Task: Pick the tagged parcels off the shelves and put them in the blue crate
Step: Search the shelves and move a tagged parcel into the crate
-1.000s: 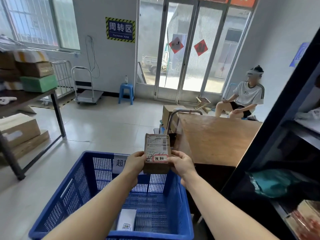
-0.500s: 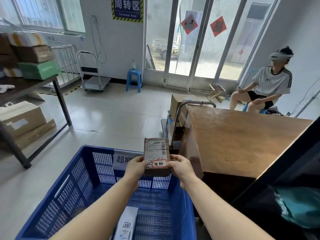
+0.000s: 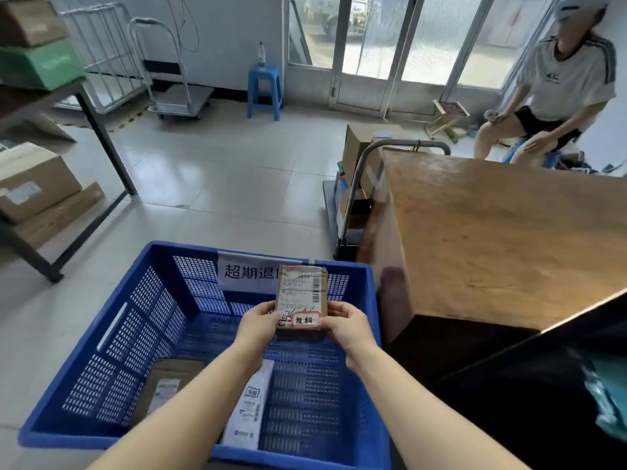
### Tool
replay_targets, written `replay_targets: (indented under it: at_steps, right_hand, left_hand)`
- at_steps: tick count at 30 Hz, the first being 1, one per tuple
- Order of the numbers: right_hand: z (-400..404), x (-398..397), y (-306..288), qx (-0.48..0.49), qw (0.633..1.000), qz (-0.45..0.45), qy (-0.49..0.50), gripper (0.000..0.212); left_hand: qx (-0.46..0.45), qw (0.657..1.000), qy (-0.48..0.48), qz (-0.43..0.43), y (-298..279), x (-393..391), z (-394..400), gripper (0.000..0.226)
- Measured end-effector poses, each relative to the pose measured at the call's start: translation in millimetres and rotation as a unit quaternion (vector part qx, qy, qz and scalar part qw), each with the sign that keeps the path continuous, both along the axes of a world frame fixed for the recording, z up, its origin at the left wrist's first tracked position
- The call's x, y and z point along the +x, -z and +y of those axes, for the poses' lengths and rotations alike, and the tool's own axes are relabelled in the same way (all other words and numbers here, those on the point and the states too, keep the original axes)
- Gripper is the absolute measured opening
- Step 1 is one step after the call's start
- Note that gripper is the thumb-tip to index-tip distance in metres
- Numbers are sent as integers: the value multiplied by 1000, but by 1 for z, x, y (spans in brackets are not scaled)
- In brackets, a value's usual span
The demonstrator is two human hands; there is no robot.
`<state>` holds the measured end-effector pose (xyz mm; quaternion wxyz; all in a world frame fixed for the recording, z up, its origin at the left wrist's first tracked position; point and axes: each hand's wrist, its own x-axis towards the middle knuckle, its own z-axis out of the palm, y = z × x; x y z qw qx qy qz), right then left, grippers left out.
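We see both hands, left (image 3: 258, 325) and right (image 3: 346, 325), gripping one tagged parcel (image 3: 302, 296) above the crate (image 3: 112, 354); two parcels inside.

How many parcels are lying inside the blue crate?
2: a flat brown cardboard parcel at the near left of the blue plastic crate, and a white plastic mailer bag beside it. Arms may hide more.

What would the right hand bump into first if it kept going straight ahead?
Probably the blue plastic crate's far wall with its white paper label; the right hand holds the brown cardboard parcel just before it, though depth is unclear.
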<state>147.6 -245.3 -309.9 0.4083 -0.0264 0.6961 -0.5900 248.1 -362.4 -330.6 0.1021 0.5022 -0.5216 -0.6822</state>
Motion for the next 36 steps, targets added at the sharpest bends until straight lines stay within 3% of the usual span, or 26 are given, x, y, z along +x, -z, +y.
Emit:
replay_targets:
  at_steps: [25, 36]
  right_hand:
    - [-21, 0, 243, 197, 972, -128, 29, 24]
    - [-24, 7, 402, 279, 946, -164, -24, 23]
  left_hand:
    - [102, 975, 101, -172, 252, -11, -24, 30]
    - [161, 922, 231, -267, 404, -2, -36, 46]
